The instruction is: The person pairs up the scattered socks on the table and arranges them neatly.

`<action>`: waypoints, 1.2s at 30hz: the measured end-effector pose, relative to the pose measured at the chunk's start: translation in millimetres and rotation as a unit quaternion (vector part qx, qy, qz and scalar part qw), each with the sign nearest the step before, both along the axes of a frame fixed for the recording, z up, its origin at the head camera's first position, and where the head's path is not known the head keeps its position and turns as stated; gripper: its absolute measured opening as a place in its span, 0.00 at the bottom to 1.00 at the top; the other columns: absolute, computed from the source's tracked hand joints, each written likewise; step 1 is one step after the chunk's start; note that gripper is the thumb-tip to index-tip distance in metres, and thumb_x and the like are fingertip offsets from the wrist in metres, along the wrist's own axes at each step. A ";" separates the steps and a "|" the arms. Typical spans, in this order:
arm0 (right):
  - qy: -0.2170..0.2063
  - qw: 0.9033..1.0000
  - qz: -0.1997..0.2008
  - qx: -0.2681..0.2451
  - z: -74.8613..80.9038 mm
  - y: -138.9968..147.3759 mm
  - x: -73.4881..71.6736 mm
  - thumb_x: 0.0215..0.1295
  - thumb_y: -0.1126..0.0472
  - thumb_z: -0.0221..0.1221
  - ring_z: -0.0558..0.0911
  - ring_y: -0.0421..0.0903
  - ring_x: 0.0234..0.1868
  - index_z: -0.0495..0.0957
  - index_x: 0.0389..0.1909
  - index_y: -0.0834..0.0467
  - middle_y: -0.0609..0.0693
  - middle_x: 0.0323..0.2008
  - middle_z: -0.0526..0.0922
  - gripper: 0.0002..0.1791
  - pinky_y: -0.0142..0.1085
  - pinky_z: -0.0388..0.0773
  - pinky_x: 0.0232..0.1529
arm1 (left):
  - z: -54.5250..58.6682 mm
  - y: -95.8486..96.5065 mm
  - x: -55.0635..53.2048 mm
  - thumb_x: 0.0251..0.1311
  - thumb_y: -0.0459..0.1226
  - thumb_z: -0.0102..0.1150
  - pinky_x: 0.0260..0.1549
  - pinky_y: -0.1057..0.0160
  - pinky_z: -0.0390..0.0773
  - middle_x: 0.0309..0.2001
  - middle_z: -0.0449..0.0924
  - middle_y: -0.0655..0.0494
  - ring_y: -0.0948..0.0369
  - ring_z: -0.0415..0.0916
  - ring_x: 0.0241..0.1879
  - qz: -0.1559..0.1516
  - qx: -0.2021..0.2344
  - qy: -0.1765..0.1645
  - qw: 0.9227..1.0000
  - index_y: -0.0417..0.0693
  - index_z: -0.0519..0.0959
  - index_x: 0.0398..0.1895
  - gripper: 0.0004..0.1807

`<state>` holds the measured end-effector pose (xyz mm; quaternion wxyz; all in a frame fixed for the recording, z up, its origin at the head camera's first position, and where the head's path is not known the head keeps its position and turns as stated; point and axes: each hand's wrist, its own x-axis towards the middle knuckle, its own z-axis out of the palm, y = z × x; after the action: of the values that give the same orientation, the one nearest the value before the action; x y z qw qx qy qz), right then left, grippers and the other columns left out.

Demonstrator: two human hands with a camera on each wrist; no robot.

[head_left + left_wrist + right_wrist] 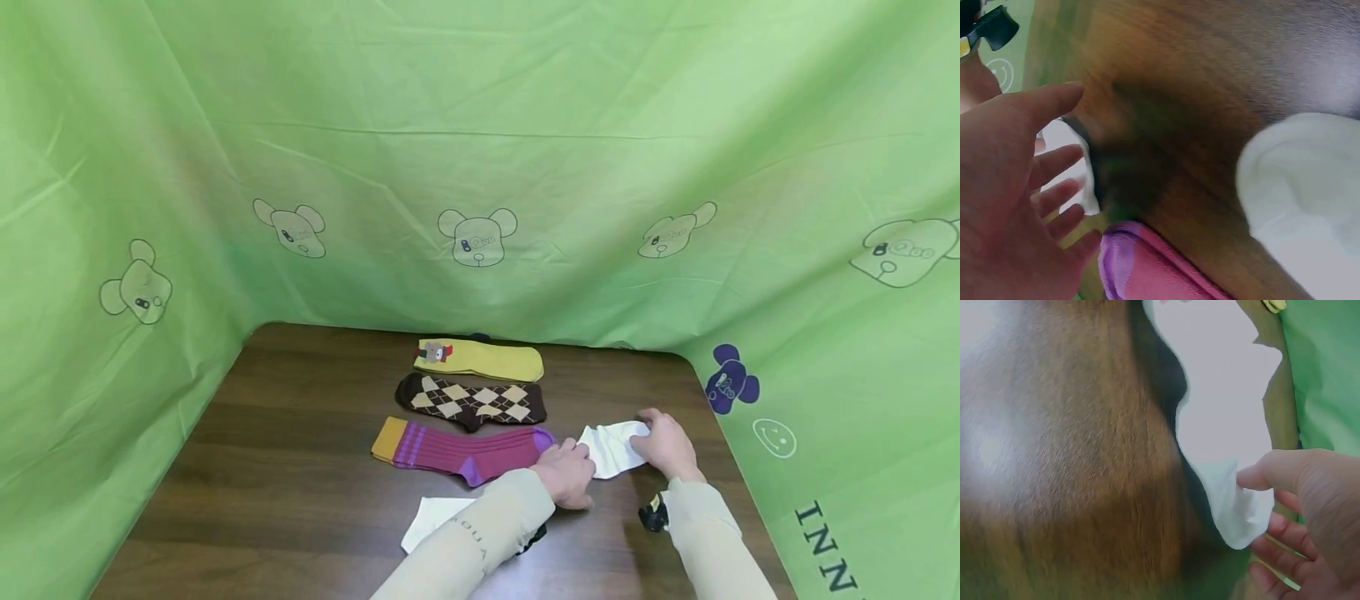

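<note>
A white sock (611,448) lies on the table between my two hands. My right hand (667,447) pinches its right end; in the right wrist view the thumb presses on the white sock (1225,406), with the fingers at its far edge. At the sock's left end is my left hand (566,473). The left wrist view shows that hand's (1016,187) fingers loosely extended and spread, with part of the sock visible behind them. Another white sock (435,518) is partly hidden under the left forearm.
Left of the hands lies a magenta sock (465,450) with a mustard cuff. Beyond it are a brown argyle sock (472,402) and a yellow sock (495,361), laid roughly parallel. A green curtain (480,167) hangs around the wooden table (247,467).
</note>
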<state>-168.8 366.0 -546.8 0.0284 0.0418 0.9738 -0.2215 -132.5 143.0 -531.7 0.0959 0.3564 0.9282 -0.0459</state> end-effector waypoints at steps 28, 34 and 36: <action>-0.044 0.999 -0.016 -0.004 5.1 -0.9 25.7 0.49 0.62 0.68 0.81 0.62 0.40 0.80 0.52 0.67 0.68 0.42 0.82 0.27 0.54 0.76 0.38 | -23.4 3.9 5.1 0.51 0.35 0.75 0.33 0.68 0.79 0.42 0.73 0.59 0.63 0.77 0.34 0.082 0.155 -0.025 0.984 0.53 0.82 0.50 0.21; -0.045 0.999 -0.014 -0.016 7.6 -2.4 26.7 0.48 0.64 0.68 0.80 0.57 0.36 0.81 0.48 0.66 0.65 0.39 0.82 0.23 0.51 0.75 0.35 | -24.2 4.2 4.9 0.51 0.36 0.73 0.33 0.69 0.76 0.37 0.75 0.63 0.66 0.75 0.34 0.076 0.158 -0.035 0.984 0.60 0.83 0.44 0.17; -0.046 0.999 -0.014 -0.020 8.2 -2.8 27.2 0.49 0.64 0.68 0.80 0.57 0.36 0.81 0.47 0.67 0.64 0.38 0.82 0.22 0.50 0.74 0.35 | -24.0 5.4 3.9 0.51 0.37 0.72 0.31 0.68 0.76 0.35 0.78 0.64 0.66 0.76 0.33 0.084 0.171 -0.043 0.981 0.61 0.82 0.42 0.15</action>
<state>-141.7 363.2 -538.7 0.0704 0.0653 0.9662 -0.2393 -128.6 148.4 -555.7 0.0771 0.2900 0.9441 0.1367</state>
